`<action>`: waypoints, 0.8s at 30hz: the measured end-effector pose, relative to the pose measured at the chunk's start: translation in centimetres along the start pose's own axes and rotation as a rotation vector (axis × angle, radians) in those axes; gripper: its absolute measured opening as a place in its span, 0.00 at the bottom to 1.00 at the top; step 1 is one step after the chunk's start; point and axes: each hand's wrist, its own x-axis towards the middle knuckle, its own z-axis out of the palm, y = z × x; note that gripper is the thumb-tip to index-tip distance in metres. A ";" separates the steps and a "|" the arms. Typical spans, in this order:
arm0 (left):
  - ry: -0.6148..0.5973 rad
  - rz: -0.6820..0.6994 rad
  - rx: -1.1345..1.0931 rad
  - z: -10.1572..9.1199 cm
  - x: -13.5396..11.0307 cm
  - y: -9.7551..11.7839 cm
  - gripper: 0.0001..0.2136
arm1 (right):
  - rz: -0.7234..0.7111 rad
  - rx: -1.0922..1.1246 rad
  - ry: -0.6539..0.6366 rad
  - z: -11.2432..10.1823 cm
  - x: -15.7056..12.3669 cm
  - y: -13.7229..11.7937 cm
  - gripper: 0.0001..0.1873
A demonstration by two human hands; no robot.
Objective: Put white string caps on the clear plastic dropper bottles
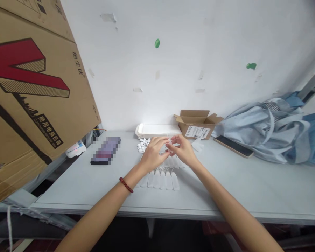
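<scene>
My left hand and my right hand meet above the middle of the table, fingertips closed together. Between them shows a bit of something small, pale and see-through, mostly hidden by the fingers. Below my hands lies a row of flat, translucent white pieces with thin white loops at their far ends. More such pieces are partly covered by my right hand. Beside my left hand is a pile of small white cap-like parts. A few clear pieces lie beyond my right hand.
Behind my hands stand a long white package and an open cardboard box. A phone lies at right near blue-grey fabric. At left are a pixelated dark device and a big carton leaning over the table.
</scene>
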 end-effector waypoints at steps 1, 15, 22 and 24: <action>-0.011 -0.002 0.005 0.0 -0.1 -0.1 0.17 | 0.006 0.005 -0.007 0.0 0.0 0.0 0.20; -0.139 -0.207 -0.064 0.2 -0.2 1.4 0.15 | 0.166 -0.106 -0.243 -1.7 0.2 -0.8 0.15; -0.436 -0.299 -0.192 -0.4 -1.0 3.7 0.19 | 0.278 -0.314 -0.668 -5.7 0.2 -2.0 0.13; -0.516 -0.293 -0.234 -0.5 -1.2 4.2 0.20 | 0.320 -0.339 -0.801 -6.5 0.1 -2.2 0.12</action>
